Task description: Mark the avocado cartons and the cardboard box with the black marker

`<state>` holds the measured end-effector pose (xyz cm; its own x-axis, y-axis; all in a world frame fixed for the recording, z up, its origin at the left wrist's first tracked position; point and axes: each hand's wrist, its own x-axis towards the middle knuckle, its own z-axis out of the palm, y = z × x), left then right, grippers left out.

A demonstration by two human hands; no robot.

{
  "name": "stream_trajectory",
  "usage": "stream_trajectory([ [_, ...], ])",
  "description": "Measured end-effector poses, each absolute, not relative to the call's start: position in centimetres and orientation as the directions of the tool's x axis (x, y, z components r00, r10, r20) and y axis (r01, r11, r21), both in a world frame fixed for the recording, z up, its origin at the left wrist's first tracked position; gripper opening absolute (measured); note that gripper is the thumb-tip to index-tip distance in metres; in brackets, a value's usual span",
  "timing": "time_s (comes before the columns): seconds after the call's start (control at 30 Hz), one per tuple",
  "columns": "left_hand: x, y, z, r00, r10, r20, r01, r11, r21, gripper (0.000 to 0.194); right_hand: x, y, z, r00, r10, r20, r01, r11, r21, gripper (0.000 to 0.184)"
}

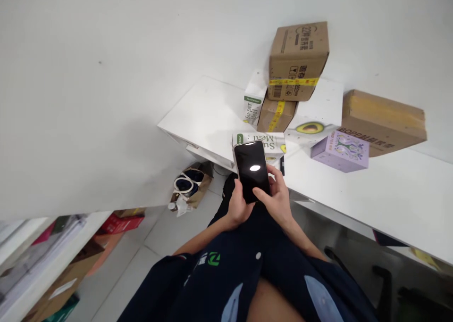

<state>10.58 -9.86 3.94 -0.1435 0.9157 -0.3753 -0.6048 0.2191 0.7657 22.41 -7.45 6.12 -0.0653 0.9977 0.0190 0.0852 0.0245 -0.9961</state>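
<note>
**Phone (247, 158) held at its lower end from both sides**

I inspected the position remotely, through the head camera. The phone is found in front of the person's body, at the near side of the counter (318, 183). Its screen is dark and faces the camera, apart from one bright reflection.

The left grip (238, 210) is closed around the lower left edge, thumb along the side; its other fingers I cannot see. The right grip (279, 202) pinches the lower right edge, with fingers behind and at the side and the thumb laid across the lower part of the glass.

Principal relation: the phone lies between the two grips and extends away from them. Its long axis points away from the body, the far end leaning slightly left. Neither grip is nearer, since both are in contact; only the right thumb reaches over the screen.

In my view the far end overlaps a Super Meal carton (277, 143) on the counter (whether they touch, I cannot determine). Behind and to the right I note a taped brown carton (299, 60), an avocado-printed carton (297, 132) and a lilac box (343, 152).
</note>
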Motion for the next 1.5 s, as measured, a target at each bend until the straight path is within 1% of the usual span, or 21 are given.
stream_trajectory([
  [0.07, 10.9, -9.4, 4.8, -0.047, 0.911, -0.41, -0.682, 0.271, 0.679, 0.064, 22.2, -7.8, 5.9, -0.003, 0.996, 0.086, 0.076, 0.086, -0.993, 0.055],
  [0.13, 11.2, -8.9, 5.6, 0.05, 0.892, -0.45, -0.786, 0.313, 0.534, 0.061, 22.0, -8.0, 5.5, 0.081, 0.983, 0.165, 0.106, 0.156, -0.982, 0.046],
  [0.2, 11.5, -8.7, 6.1, 0.134, 0.871, -0.473, -0.859, 0.34, 0.383, 0.053, 22.0, -8.1, 5.2, 0.129, 0.962, 0.241, 0.155, 0.221, -0.963, 0.041],
  [0.23, 11.6, -8.7, 6.3, 0.164, 0.865, -0.475, -0.875, 0.35, 0.335, 0.05, 22.0, -8.1, 5.0, 0.136, 0.952, 0.273, 0.179, 0.248, -0.952, 0.04],
  [0.27, 11.6, -8.6, 6.4, 0.18, 0.863, -0.472, -0.879, 0.356, 0.317, 0.049, 22.1, -8.1, 4.9, 0.137, 0.944, 0.3, 0.196, 0.271, -0.942, 0.04],
  [0.33, 11.5, -8.7, 6.4, 0.193, 0.868, -0.457, -0.877, 0.362, 0.317, 0.049, 22.1, -8.0, 4.7, 0.13, 0.937, 0.325, 0.214, 0.293, -0.932, 0.04],
  [0.5, 11.3, -8.6, 6.5, 0.17, 0.88, -0.444, -0.857, 0.355, 0.374, 0.052, 21.9, -7.6, 4.4, 0.131, 0.946, 0.297, 0.231, 0.262, -0.937, 0.044],
  [0.7, 11.2, -8.3, 6.7, 0.087, 0.915, -0.394, -0.863, 0.267, 0.428, 0.043, 21.5, -7.2, 4.5, 0.106, 0.929, 0.353, 0.19, 0.33, -0.925, 0.044],
  [0.87, 11.0, -8.1, 7.0, 0.021, 0.893, -0.449, -0.855, 0.249, 0.454, 0.047, 21.1, -7.0, 4.4, 0.085, 0.943, 0.323, 0.189, 0.303, -0.934, 0.052],
  [1.07, 11.0, -8.0, 7.0, 0.012, 0.885, -0.465, -0.841, 0.261, 0.475, 0.051, 20.8, -6.9, 4.2, 0.089, 0.941, 0.326, 0.192, 0.305, -0.933, 0.049],
  [1.17, 11.0, -8.0, 7.0, 0.004, 0.883, -0.469, -0.838, 0.259, 0.48, 0.05, 20.8, -6.9, 4.3, 0.088, 0.947, 0.311, 0.196, 0.289, -0.937, 0.049],
  [1.33, 11.1, -7.9, 7.1, -0.007, 0.899, -0.438, -0.844, 0.229, 0.485, 0.046, 20.6, -6.8, 4.4, 0.105, 0.948, 0.301, 0.155, 0.283, -0.947, 0.046],
  [1.5, 11.1, -7.9, 7.4, -0.007, 0.872, -0.489, -0.844, 0.258, 0.471, 0.046, 20.5, -6.7, 4.4, 0.109, 0.953, 0.281, 0.13, 0.267, -0.955, 0.045],
])
